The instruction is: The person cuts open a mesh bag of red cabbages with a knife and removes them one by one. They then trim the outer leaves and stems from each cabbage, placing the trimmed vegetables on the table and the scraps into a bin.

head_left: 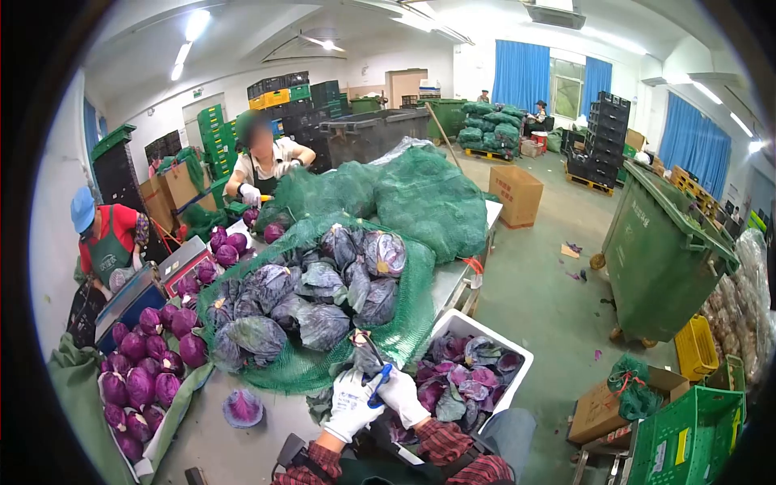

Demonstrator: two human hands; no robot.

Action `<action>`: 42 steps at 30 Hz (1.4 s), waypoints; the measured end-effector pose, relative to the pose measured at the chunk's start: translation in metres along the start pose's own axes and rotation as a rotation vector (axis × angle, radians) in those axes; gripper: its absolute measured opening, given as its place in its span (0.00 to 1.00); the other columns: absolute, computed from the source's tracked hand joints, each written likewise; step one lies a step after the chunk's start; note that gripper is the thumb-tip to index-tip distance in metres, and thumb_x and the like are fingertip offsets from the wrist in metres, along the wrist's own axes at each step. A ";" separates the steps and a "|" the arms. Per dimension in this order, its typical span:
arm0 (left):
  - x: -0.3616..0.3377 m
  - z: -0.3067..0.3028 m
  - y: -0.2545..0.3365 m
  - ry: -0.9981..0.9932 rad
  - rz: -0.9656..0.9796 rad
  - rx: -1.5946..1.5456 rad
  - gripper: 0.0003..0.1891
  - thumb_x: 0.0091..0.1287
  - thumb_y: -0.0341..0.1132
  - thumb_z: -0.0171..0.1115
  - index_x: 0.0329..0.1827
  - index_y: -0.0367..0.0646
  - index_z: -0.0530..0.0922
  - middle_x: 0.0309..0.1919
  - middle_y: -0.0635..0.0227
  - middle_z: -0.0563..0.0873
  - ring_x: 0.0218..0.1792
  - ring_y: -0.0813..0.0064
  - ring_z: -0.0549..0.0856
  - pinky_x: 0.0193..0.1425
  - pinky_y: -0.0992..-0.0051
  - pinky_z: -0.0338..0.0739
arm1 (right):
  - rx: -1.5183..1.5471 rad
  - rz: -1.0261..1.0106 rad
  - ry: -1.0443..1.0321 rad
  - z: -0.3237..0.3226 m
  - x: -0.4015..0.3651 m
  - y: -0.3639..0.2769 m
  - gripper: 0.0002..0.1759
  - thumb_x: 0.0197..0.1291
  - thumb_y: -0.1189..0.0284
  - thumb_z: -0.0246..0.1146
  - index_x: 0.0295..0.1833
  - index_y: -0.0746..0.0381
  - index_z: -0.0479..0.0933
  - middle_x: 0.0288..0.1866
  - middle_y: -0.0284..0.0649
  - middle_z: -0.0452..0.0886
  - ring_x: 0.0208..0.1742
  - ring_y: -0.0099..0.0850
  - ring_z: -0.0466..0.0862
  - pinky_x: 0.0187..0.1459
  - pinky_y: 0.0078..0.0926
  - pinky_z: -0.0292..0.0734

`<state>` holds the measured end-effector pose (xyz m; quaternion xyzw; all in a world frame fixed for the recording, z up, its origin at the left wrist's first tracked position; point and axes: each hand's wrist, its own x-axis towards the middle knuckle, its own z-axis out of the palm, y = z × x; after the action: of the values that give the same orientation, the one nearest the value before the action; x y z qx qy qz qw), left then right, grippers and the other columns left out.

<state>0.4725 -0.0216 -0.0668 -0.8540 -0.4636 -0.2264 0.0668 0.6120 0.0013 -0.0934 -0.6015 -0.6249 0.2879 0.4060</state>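
My left hand (352,409), in a white glove, closes round the near side of a dark purple cabbage (363,356), whose pale stem end points up. My right hand (402,398), also gloved, grips a blue-handled cutting tool (378,388) against it. Its dark blade is narrow, and I cannot make out its exact kind. Just beyond, several leafy purple cabbages (323,284) lie on an opened green mesh bag (418,301). A white foam box (519,368) of loose purple leaves stands by my right hand. One trimmed leaf (242,408) lies on the metal table (212,432).
Peeled purple cabbages (139,386) fill a cloth-lined container at left. Full green mesh bags (428,202) lie across the table. A co-worker (263,162) with an orange-handled tool stands opposite; another person (109,238) works at left. A green wheeled bin (659,259) and green crate (687,440) stand right.
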 end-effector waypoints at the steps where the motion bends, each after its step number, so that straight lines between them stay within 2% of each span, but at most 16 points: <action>1: -0.002 0.000 0.002 -0.043 -0.024 0.011 0.43 0.45 0.52 0.72 0.70 0.68 0.69 0.56 0.51 0.75 0.58 0.53 0.74 0.65 0.51 0.64 | 0.054 -0.052 0.161 0.015 0.001 0.014 0.17 0.58 0.62 0.62 0.51 0.55 0.81 0.33 0.48 0.85 0.36 0.47 0.86 0.39 0.39 0.81; 4: 0.000 -0.005 0.012 0.058 0.020 -0.021 0.42 0.46 0.54 0.72 0.70 0.68 0.69 0.60 0.52 0.73 0.60 0.52 0.73 0.65 0.51 0.64 | -0.097 -0.003 0.371 0.005 0.014 0.026 0.16 0.55 0.63 0.63 0.46 0.60 0.83 0.34 0.50 0.85 0.35 0.46 0.86 0.39 0.39 0.81; 7: -0.011 -0.002 0.003 0.053 -0.025 -0.106 0.39 0.47 0.53 0.72 0.67 0.64 0.73 0.63 0.54 0.73 0.61 0.53 0.73 0.65 0.52 0.65 | 0.305 0.530 0.338 0.006 0.042 0.099 0.16 0.51 0.58 0.67 0.38 0.60 0.85 0.33 0.51 0.85 0.36 0.48 0.85 0.40 0.44 0.79; 9: -0.029 0.007 -0.020 0.035 -0.060 -0.180 0.38 0.48 0.53 0.73 0.66 0.59 0.75 0.66 0.52 0.70 0.64 0.50 0.71 0.68 0.53 0.64 | -0.653 -0.201 0.205 -0.026 0.028 0.170 0.19 0.55 0.57 0.64 0.26 0.64 0.81 0.22 0.48 0.81 0.27 0.45 0.83 0.32 0.42 0.75; 11: -0.040 -0.009 -0.029 0.028 -0.154 -0.261 0.39 0.47 0.53 0.74 0.67 0.58 0.74 0.67 0.50 0.68 0.66 0.48 0.70 0.69 0.53 0.64 | -0.114 0.500 0.070 -0.044 0.009 0.212 0.21 0.50 0.57 0.69 0.37 0.66 0.83 0.31 0.55 0.84 0.39 0.47 0.86 0.42 0.40 0.79; 12: -0.049 -0.014 -0.030 0.002 -0.231 -0.368 0.41 0.47 0.53 0.75 0.68 0.58 0.73 0.69 0.49 0.66 0.68 0.47 0.68 0.71 0.54 0.63 | -0.375 0.602 0.013 -0.055 0.006 0.205 0.22 0.50 0.58 0.69 0.42 0.66 0.83 0.36 0.56 0.84 0.43 0.49 0.86 0.46 0.41 0.79; 15: -0.049 -0.029 -0.043 -0.058 -0.349 -0.749 0.41 0.49 0.47 0.77 0.69 0.50 0.71 0.71 0.53 0.63 0.73 0.50 0.60 0.75 0.58 0.58 | -0.266 0.522 0.136 -0.060 0.011 0.200 0.27 0.56 0.62 0.65 0.57 0.68 0.77 0.51 0.54 0.83 0.53 0.49 0.83 0.55 0.36 0.76; 16: -0.046 -0.031 -0.043 -0.076 -0.420 -0.865 0.38 0.52 0.43 0.75 0.68 0.47 0.71 0.71 0.56 0.64 0.73 0.54 0.59 0.75 0.60 0.57 | -0.313 0.124 0.262 -0.055 0.002 0.200 0.29 0.60 0.65 0.62 0.65 0.67 0.71 0.60 0.53 0.79 0.61 0.45 0.79 0.62 0.30 0.72; 18: -0.048 0.004 -0.056 0.072 -0.519 -0.960 0.32 0.59 0.37 0.71 0.66 0.41 0.72 0.66 0.59 0.70 0.68 0.63 0.68 0.72 0.67 0.62 | 0.204 -0.163 0.163 -0.060 -0.017 0.128 0.31 0.67 0.62 0.57 0.72 0.61 0.64 0.53 0.55 0.81 0.54 0.45 0.82 0.55 0.35 0.76; 20: -0.063 0.029 -0.049 0.192 -0.466 -0.724 0.29 0.57 0.36 0.73 0.62 0.41 0.75 0.60 0.57 0.76 0.60 0.60 0.75 0.68 0.65 0.67 | 0.162 0.269 -0.212 -0.083 -0.057 0.059 0.30 0.67 0.62 0.56 0.72 0.61 0.64 0.46 0.53 0.83 0.43 0.48 0.85 0.46 0.39 0.80; 22: -0.022 0.011 -0.034 0.297 -0.562 -0.808 0.35 0.53 0.39 0.74 0.66 0.43 0.73 0.58 0.56 0.78 0.61 0.60 0.75 0.66 0.65 0.69 | -0.298 -0.023 -0.053 -0.053 -0.066 0.041 0.28 0.68 0.63 0.57 0.71 0.61 0.64 0.51 0.51 0.82 0.40 0.47 0.86 0.42 0.39 0.80; 23: -0.015 0.002 -0.031 0.225 -0.530 -0.775 0.37 0.52 0.41 0.75 0.67 0.44 0.72 0.57 0.56 0.79 0.60 0.59 0.76 0.66 0.64 0.69 | -0.233 -0.281 0.125 -0.043 -0.069 0.045 0.27 0.68 0.63 0.56 0.68 0.65 0.66 0.38 0.54 0.83 0.34 0.51 0.84 0.36 0.44 0.79; 26: -0.010 -0.010 -0.023 0.098 -0.423 -0.572 0.42 0.50 0.43 0.75 0.70 0.45 0.70 0.57 0.55 0.79 0.58 0.57 0.77 0.65 0.63 0.69 | -0.303 -0.153 -0.012 -0.032 -0.074 0.040 0.23 0.67 0.63 0.57 0.64 0.62 0.70 0.46 0.50 0.84 0.41 0.48 0.85 0.42 0.41 0.81; 30: -0.009 -0.013 -0.002 0.059 -0.283 -0.186 0.43 0.48 0.48 0.76 0.69 0.47 0.70 0.56 0.55 0.79 0.56 0.53 0.76 0.64 0.58 0.69 | -0.221 -0.147 -0.064 -0.024 -0.066 0.026 0.10 0.69 0.68 0.52 0.40 0.65 0.70 0.29 0.53 0.79 0.30 0.52 0.81 0.32 0.48 0.75; 36: -0.005 -0.001 0.000 0.135 -0.224 -0.145 0.39 0.45 0.51 0.75 0.63 0.49 0.76 0.53 0.58 0.80 0.54 0.53 0.76 0.60 0.57 0.73 | -0.246 -0.260 -0.055 -0.006 -0.065 0.047 0.07 0.61 0.73 0.53 0.38 0.68 0.70 0.27 0.55 0.78 0.31 0.53 0.81 0.33 0.47 0.77; 42: -0.009 0.001 -0.002 0.125 -0.132 -0.088 0.34 0.47 0.52 0.73 0.59 0.52 0.79 0.53 0.62 0.79 0.54 0.54 0.76 0.58 0.54 0.70 | -0.333 -0.213 -0.320 -0.024 -0.048 0.039 0.07 0.55 0.73 0.57 0.34 0.67 0.74 0.28 0.55 0.80 0.33 0.51 0.82 0.36 0.46 0.77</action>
<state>0.4669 -0.0265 -0.0719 -0.8078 -0.5035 -0.3035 0.0431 0.6503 -0.0449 -0.1223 -0.5377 -0.7798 0.2282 0.2255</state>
